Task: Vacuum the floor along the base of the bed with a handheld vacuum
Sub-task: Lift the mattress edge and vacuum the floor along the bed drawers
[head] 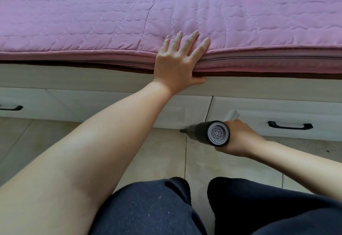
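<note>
Vacuum (212, 132) is low at the base of the bed (111, 79), its nozzle tip touching the tiled floor (157, 153) where tile meets the drawer fronts, near the seam between two drawers. Right hand (238, 138) is wrapped round the dark cylindrical body near its rear vent end. Left hand (177, 60) lies spread, fingers straight on the pink quilt (92, 21) at the mattress edge, thumb tucked under the edge. Judgement: the unit looks light and rigid, smooth-sided, managed one-handed; a grip round the barrel behind the nozzle suits it. Dark specks lie on the tile right of the nozzle.
</note>
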`<action>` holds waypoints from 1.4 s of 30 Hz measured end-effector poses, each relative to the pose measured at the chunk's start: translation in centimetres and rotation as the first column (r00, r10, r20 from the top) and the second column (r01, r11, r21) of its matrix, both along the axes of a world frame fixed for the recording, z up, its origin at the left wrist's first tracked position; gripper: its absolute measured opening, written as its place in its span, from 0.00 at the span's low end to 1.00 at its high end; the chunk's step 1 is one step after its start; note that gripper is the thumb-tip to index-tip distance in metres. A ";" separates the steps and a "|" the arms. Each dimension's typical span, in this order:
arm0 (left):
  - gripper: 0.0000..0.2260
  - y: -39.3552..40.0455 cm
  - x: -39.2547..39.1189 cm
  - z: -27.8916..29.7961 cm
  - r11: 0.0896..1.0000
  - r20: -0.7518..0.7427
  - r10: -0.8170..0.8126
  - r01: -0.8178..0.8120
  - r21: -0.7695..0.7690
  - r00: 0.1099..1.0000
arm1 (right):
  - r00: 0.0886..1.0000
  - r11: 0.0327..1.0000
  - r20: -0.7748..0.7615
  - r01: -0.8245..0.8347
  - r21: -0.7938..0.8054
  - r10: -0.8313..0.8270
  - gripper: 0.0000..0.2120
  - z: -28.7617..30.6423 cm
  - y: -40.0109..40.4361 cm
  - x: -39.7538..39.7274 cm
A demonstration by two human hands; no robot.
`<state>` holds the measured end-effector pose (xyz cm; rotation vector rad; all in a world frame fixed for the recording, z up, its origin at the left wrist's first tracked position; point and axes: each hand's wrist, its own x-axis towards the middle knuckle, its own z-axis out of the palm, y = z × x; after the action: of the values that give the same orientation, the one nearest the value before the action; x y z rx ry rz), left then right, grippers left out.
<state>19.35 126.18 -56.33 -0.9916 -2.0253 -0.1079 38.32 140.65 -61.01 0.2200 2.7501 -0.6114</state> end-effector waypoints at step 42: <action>0.40 0.0 0.1 0.1 1.000 0.024 0.005 -0.005 0.013 1.000 | 0.998 0.993 0.037 0.060 -0.098 -0.056 0.10 1.5 0.6 0.0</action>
<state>19.45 126.16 -56.21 -0.9813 -2.0464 -0.1305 38.28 141.26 -59.52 0.2853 2.6808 -0.7500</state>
